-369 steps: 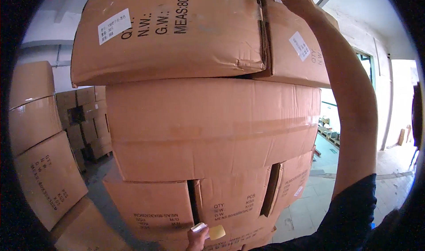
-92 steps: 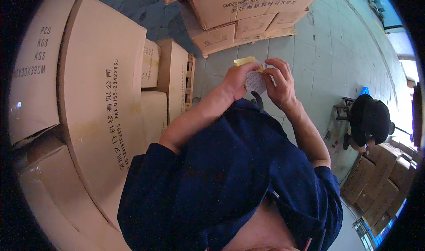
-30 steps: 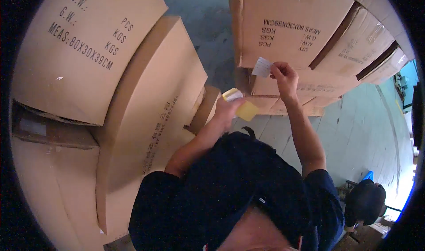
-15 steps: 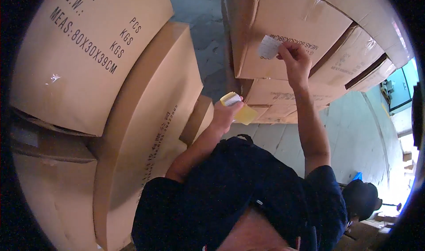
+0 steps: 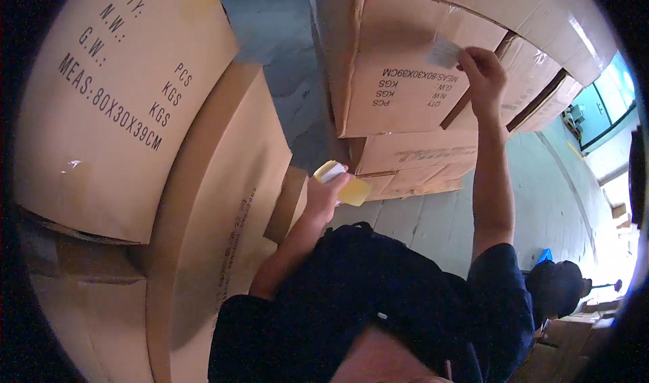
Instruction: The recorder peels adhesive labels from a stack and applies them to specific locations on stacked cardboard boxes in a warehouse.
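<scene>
My right hand [image 5: 484,75] is raised in front of a large cardboard carton [image 5: 405,58] on the right-hand stack. Pinched between its thumb and fingers is the edge of a thin white label [image 5: 443,53], slightly blurred. Whether the label touches the carton's face I cannot tell. Lower down and to the left, my left hand [image 5: 323,195] is closed round a pad of labels [image 5: 353,192] with yellow backing and white sheets showing at the top.
Big printed cartons [image 5: 115,112] rise close on my left, with another carton [image 5: 216,180] beside them. More cartons [image 5: 412,153] lie under the right-hand one. Grey floor [image 5: 277,58] runs between the stacks. A person in a dark cap [image 5: 558,288] is at the lower right.
My right hand has moved right and a little up across the carton face with the label. The left hand sits slightly lower and further left in view, still holding the pad. The whole view has shifted.
</scene>
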Demonstrator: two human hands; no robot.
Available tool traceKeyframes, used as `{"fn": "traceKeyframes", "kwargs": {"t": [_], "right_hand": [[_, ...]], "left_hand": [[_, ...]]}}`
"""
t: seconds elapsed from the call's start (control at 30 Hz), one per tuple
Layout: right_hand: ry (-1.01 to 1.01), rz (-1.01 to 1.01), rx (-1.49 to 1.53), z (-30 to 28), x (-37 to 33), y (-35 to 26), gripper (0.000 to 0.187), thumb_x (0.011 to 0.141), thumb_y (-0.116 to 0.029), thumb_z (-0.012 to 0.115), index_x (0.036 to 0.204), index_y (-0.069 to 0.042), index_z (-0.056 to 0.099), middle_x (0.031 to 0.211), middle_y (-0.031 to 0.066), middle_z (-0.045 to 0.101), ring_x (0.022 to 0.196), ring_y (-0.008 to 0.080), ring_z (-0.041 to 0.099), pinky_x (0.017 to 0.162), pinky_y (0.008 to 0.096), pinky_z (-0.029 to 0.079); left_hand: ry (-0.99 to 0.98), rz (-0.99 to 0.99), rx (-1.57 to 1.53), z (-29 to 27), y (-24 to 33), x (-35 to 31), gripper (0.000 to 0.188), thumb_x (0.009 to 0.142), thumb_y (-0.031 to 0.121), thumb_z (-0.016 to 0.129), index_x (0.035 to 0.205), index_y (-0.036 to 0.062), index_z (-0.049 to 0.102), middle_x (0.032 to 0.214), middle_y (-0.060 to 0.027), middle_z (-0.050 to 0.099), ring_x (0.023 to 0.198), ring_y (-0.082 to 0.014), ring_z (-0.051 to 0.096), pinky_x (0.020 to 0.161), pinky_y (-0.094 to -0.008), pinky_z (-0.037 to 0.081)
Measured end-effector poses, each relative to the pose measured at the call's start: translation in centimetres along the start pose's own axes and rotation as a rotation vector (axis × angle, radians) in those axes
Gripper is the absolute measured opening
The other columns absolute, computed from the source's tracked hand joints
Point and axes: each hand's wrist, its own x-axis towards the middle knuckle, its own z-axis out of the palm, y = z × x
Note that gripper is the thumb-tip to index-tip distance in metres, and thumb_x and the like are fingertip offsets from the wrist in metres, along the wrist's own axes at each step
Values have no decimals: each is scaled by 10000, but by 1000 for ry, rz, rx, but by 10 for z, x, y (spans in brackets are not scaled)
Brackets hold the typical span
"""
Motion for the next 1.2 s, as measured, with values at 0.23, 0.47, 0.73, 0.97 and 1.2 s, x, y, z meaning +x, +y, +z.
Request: {"fn": "traceKeyframes", "kwargs": {"t": [0.23,0.47,0.73,0.97,1.2], "right_hand": [[106,413,514,10,-88,57,151,852,-81,609,972,5,582,893,77,609,803,178,601,725,310,517],[247,904,875,64,-181,79,69,870,-99,578,904,-48,545,789,31,556,704,149,551,632,297,485],[266,1195,1499,102,-243,120,90,877,-58,565,947,-6,546,844,95,616,834,188,608,762,277,535],[531,1164,1899,168,-236,99,118,871,5,556,973,60,538,971,136,617,910,225,624,815,284,561],[516,1051,1931,198,-234,116,149,880,7,538,1014,73,536,980,142,622,939,228,620,848,300,545]], "left_hand": [[77,-347,-75,-2,6,-2,255,777,74,692,1015,14,626,914,-52,647,817,-148,634,728,-290,518],[120,-424,-2,-11,0,0,238,789,85,676,1010,22,616,907,-59,646,819,-167,625,711,-300,509],[137,-426,77,-26,10,-12,265,766,85,700,1015,26,632,959,-49,641,860,-132,615,745,-280,501],[176,-488,158,-55,18,-21,275,759,62,690,1018,18,610,922,-60,641,813,-165,630,716,-299,511],[165,-488,238,-73,26,-34,292,770,71,680,1045,8,606,919,-65,643,821,-163,624,722,-298,508]]}}
